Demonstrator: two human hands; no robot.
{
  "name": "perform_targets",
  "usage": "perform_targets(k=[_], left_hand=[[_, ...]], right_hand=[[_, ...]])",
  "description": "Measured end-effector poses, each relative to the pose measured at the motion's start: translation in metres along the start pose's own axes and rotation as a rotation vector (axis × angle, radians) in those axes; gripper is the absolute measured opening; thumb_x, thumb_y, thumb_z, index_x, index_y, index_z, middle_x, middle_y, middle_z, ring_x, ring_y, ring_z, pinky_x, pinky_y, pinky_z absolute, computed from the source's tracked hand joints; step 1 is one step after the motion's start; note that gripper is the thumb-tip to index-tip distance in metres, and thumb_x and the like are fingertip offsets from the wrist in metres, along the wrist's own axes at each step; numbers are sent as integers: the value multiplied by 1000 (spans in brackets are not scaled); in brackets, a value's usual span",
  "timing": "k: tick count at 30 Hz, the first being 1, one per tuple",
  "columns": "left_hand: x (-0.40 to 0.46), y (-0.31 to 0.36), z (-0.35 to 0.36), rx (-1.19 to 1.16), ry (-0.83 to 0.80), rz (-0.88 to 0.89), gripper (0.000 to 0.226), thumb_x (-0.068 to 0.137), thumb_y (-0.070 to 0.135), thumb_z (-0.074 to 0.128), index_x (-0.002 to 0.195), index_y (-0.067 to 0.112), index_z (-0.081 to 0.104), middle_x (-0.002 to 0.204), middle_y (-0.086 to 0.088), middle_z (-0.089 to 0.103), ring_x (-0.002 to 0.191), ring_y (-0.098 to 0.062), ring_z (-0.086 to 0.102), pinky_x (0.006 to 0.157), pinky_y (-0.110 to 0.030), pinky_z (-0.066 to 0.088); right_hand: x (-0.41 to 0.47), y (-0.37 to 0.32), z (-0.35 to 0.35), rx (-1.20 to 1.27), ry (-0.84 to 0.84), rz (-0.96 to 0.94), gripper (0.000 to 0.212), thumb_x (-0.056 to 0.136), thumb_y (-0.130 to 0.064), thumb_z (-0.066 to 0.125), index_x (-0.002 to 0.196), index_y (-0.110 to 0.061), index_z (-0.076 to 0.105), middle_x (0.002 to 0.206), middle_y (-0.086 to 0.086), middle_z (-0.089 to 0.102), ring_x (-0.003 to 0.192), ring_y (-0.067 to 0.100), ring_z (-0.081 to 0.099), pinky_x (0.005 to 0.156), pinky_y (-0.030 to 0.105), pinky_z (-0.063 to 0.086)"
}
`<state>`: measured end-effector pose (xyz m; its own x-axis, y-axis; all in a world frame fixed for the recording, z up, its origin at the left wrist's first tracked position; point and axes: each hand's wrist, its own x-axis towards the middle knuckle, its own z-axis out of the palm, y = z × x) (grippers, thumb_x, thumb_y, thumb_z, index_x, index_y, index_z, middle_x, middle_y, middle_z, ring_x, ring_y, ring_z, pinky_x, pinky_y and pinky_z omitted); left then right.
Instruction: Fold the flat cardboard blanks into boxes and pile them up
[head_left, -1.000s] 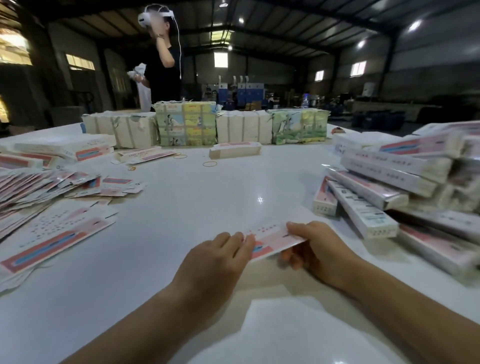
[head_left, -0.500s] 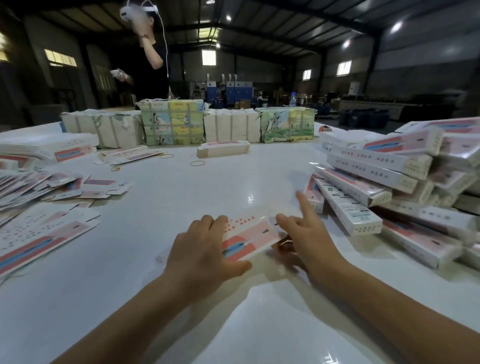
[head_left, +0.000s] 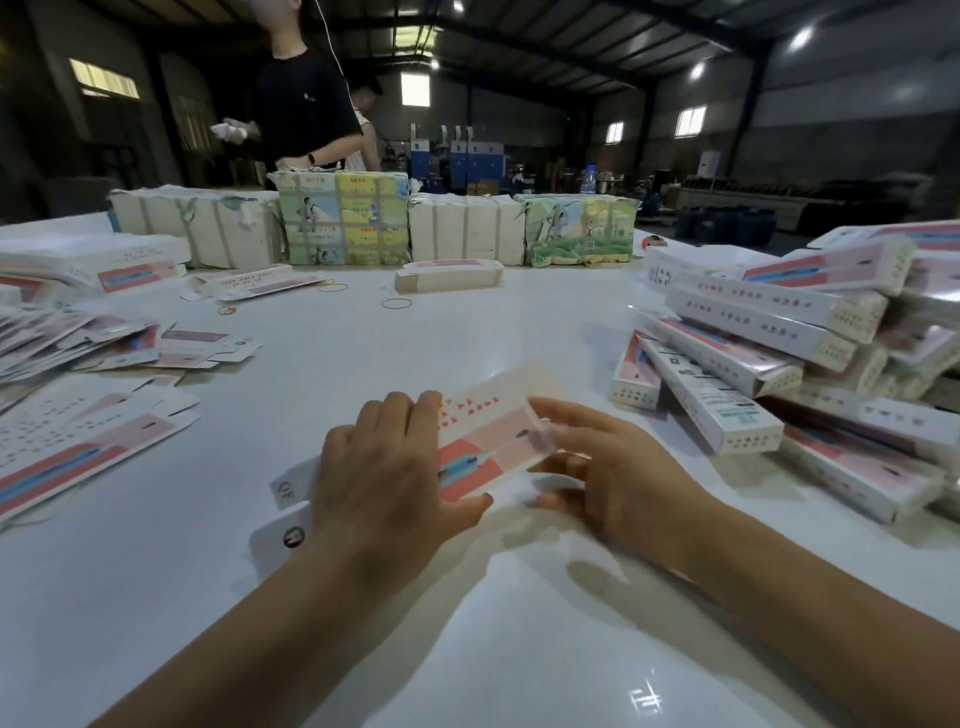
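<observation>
A pink, white and blue cardboard blank sits between my hands at the table's near middle, partly raised into a box shape. My left hand grips its left part, fingers over the top and thumb under the near edge. My right hand pinches its right end, fingertips on the end flap. Its white flaps stick out left of my left wrist. Folded boxes lie heaped at the right. Flat blanks lie spread at the left.
Strapped bundles of cartons line the white table's far side. A single folded box and loose rubber bands lie before them. A person in black stands beyond the table, another behind them.
The blank has been lifted and opened further between my hands. My right hand shifted from lying open beside it to pinching its right end. The view tilted down and closer.
</observation>
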<state>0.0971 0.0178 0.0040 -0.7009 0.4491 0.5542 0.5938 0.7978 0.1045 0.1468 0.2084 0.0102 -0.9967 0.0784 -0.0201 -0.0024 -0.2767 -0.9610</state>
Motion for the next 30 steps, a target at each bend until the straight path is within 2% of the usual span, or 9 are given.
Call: perform_targets(k=[4,7,10,13,19,21,24,27,30], left_hand=[[1,1,-2,83,39,58,86,48,52,84,115,4,58,88,-12,61,68,-24,55,60,-37,51],[1,3,-1,112,35,95,89,45,51,85,115,3,59,88,-12,61,69,-25,56,60,-38,51],[-1,5,-1,73,21,125,88,44,52,85,113,4,59,88,-10,62,67,-21,57,59,-35,51],[-1,4,-4,-41,-5,118,84,49,55,75,117,8,57,92,-6,62,65,-16,54,56,-27,48],[0,-5,-10,-111,-147,124,89,62,65,60,137,22,38,116,8,51,83,-10,47,66,-17,42],[1,-7,-11,-164,-163,112,77,65,62,65,130,29,42,114,12,53,77,-8,49,62,-14,41],[5,-10,-15,-249,-140,72,58,64,61,69,113,36,50,104,16,59,70,-9,53,60,-22,49],[7,-12,-15,-304,-218,40,58,64,63,72,111,42,47,97,22,49,74,-9,57,70,-29,56],[8,-15,-13,-320,-258,3,65,64,70,65,118,38,48,100,21,50,76,-8,58,71,-29,57]], right_hand=[[4,-3,-8,242,-102,78,28,68,-16,65,93,-16,77,93,10,71,81,25,69,66,40,58],[4,2,-8,-17,-40,3,14,75,-13,63,73,-19,76,83,9,72,69,22,69,60,37,59],[1,4,-8,-350,-47,-160,23,84,-20,62,61,-22,62,84,7,73,63,20,63,51,28,51],[-5,-3,-10,-376,-152,-184,9,78,-32,67,74,-24,69,92,6,73,67,19,65,56,24,50],[-13,-9,-14,-568,-299,-158,27,69,-34,73,95,-33,75,100,6,73,75,18,63,70,28,54],[-13,-7,-12,-660,-265,-191,27,67,-31,75,93,-31,76,97,13,72,77,26,63,77,34,52],[-10,-5,-7,-605,-166,-229,6,76,-21,71,76,-24,77,81,13,72,62,16,59,64,30,48],[-10,-3,-5,-575,-129,-225,21,87,-15,65,70,-22,75,74,3,73,56,11,59,57,23,48],[-11,-2,-3,-534,-36,-284,8,87,-15,65,87,-19,72,70,6,70,52,14,58,52,25,47]])
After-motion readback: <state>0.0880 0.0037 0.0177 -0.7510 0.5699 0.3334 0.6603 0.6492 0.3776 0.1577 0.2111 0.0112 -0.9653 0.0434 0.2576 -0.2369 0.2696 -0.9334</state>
